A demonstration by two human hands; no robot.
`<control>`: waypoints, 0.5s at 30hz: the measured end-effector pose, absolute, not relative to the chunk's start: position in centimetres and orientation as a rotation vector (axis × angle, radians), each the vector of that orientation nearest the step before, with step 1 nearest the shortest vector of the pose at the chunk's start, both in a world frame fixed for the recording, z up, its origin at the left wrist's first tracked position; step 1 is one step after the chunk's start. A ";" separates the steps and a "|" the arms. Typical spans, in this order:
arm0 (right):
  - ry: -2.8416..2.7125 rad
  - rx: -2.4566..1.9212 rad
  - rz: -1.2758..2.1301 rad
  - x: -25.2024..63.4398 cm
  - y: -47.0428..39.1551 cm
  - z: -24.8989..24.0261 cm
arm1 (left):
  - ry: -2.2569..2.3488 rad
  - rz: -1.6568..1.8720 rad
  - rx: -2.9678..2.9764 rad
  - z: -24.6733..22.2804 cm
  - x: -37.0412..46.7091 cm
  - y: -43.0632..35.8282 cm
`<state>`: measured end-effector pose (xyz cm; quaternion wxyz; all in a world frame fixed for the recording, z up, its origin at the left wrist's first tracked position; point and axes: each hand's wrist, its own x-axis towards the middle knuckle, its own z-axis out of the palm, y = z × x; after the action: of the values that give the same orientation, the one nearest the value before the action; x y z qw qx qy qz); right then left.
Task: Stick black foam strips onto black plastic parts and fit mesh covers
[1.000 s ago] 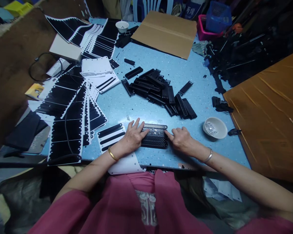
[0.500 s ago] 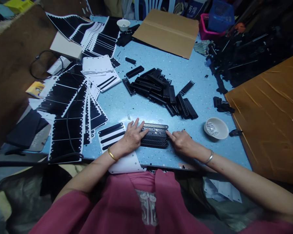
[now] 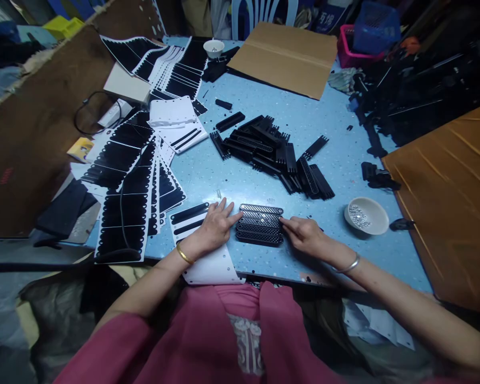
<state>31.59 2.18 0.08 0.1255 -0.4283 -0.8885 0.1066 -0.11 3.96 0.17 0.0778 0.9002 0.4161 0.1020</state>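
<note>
Black, narrow, textured strips (image 3: 260, 234) lie side by side on the speckled blue bench (image 3: 200, 173), at the lower centre of the frame. We hold our left hand (image 3: 216, 226) with fingers apart, index fingertip at the strips' left end. We place our right hand (image 3: 306, 236) at their right end, index finger extended; we cannot tell whether its fingers pinch. Above centre, we see a loose pile of black slotted pieces (image 3: 264, 143); at right, a white bowl of small shiny parts (image 3: 378, 220).

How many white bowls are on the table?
2: the far bowl, left of the cardboard, and the near bowl, to the right of the right hand.
</note>
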 end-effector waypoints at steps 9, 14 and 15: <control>-2.408 -1.399 0.331 27.2 3.9 1.2 | 1.146 0.585 2.735 1.6 4.6 5.9; -2.526 -1.529 0.356 25.4 4.7 1.7 | 1.066 0.487 2.732 1.2 6.5 7.1; -2.545 -1.529 0.375 25.3 4.8 1.7 | 1.059 0.492 2.724 1.1 6.5 7.1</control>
<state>25.31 4.83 1.68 0.0743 -0.5094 -0.8482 0.1250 6.49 7.08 1.13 0.0889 0.9154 0.3560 0.1654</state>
